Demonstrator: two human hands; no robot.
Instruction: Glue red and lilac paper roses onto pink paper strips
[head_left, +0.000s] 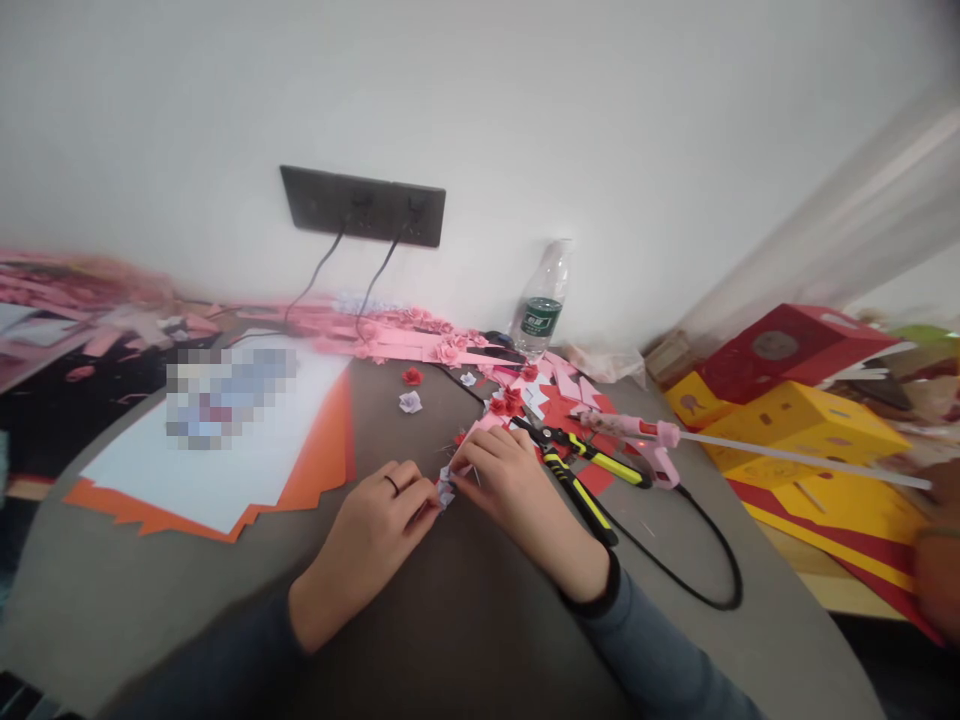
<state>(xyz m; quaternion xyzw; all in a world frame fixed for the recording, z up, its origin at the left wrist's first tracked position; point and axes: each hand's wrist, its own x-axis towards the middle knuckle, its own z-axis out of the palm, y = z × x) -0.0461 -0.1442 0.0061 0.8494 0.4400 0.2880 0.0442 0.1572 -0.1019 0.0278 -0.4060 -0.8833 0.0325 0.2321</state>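
My left hand, with a dark ring on one finger, pinches the edge of a small pale lavender paper flower. From the other side my right hand closes its fingertips on the same flower. A pink paper strip runs out beyond the right fingers, which partly cover it. At its far end are red paper flowers. Farther back on the grey table lie a loose lavender flower and a red one. The palms hide part of what I hold.
Right of my hands lie black-and-yellow pliers and a pink glue gun with a long glue stick and a looping cable. Behind stands a plastic bottle. White and orange sheets lie left; yellow and red boxes stand right.
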